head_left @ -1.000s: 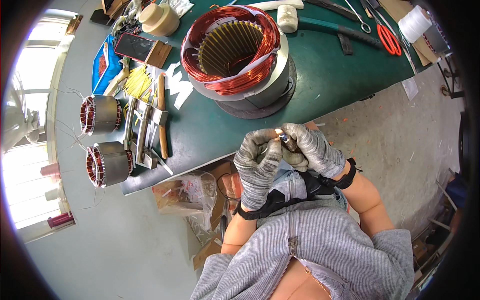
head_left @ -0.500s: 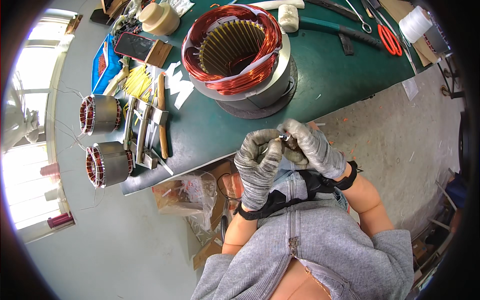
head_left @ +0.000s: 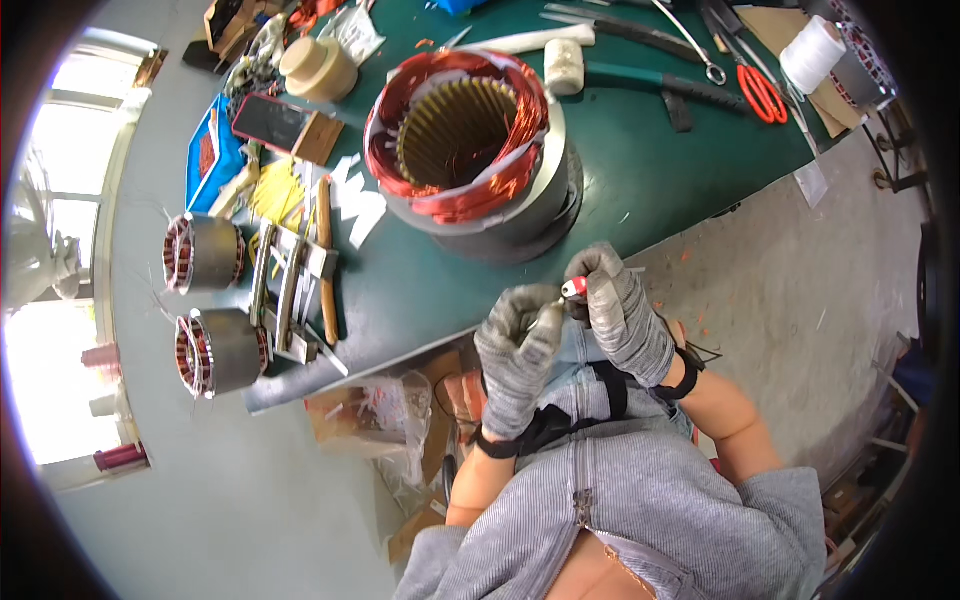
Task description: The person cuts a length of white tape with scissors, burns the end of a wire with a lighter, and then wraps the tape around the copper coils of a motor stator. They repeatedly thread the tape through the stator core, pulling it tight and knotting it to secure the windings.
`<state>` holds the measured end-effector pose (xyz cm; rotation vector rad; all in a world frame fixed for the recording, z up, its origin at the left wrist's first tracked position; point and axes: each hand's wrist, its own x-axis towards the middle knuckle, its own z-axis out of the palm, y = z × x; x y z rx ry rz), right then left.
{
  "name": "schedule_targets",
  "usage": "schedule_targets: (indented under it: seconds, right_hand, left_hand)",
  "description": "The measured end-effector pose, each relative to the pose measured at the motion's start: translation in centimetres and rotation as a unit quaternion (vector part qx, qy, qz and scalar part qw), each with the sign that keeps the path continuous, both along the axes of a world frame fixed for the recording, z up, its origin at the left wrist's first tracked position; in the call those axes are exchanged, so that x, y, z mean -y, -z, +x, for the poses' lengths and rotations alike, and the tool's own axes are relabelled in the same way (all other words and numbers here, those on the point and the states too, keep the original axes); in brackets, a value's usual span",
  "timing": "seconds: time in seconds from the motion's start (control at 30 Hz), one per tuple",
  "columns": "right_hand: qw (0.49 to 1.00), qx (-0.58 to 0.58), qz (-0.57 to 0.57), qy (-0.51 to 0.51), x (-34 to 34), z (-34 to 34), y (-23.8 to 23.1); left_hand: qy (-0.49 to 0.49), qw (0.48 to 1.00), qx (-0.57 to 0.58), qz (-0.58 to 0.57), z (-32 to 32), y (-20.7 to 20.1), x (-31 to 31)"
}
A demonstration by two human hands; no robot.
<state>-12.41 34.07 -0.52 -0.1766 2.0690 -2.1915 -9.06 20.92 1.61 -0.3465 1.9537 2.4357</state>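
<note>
Both hands wear grey knit gloves and meet in front of my body, just off the table's near edge. In my right hand (head_left: 620, 315), closed fingers grip a small red-and-white object (head_left: 574, 288); its kind is too small to tell. My left hand (head_left: 518, 350) is closed in a pinch close beside it, on something tiny and pale that I cannot make out. Beyond the hands, a large stator (head_left: 480, 225) with red copper windings (head_left: 400, 185) stands upright on the green table (head_left: 640, 170). Neither hand touches it.
Two smaller stators (head_left: 225, 350) lie at the table's left edge, by metal bars, a wooden-handled tool (head_left: 325, 260) and yellow strips (head_left: 277, 192). A blue tray (head_left: 222, 160) and a phone (head_left: 270, 122) are behind. Red-handled scissors (head_left: 762, 95) and white thread (head_left: 812, 55) lie far right.
The red-and-white object now shows at my right fingertips, where something dark showed before. My hands remain close together. The view has shifted slightly, so the table items sit a little differently.
</note>
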Motion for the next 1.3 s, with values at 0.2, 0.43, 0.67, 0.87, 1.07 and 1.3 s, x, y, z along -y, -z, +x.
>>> schedule_targets:
  seconds: [0.2,0.43,0.67,0.87,1.07,1.3]
  right_hand:
    - [0.946,-0.184,0.254,0.079,-5.8,-3.5,2.4]
    - [0.813,-0.352,0.365,0.289,-10.3,-13.8,-2.3]
    - [0.848,-0.403,0.316,0.136,-6.2,-16.9,-5.9]
    - [0.916,-0.244,0.314,-0.053,-4.3,-28.7,-3.8]
    - [0.764,-0.244,0.547,-0.238,1.3,-38.2,-1.8]
    - [0.731,-0.329,0.555,-0.223,4.5,-45.2,3.8]
  left_hand:
    - [-0.284,0.86,-0.04,-0.423,3.4,-0.8,11.7]
    - [-0.417,0.652,0.046,-0.632,8.4,-2.3,25.0]
    - [-0.319,0.812,-0.108,-0.476,1.7,1.8,11.7]
    - [-0.246,0.775,-0.178,-0.554,-2.7,6.8,9.1]
    - [-0.251,0.735,-0.176,-0.605,-2.9,7.5,8.8]
    - [-0.232,0.751,-0.134,-0.604,-2.2,6.5,8.5]
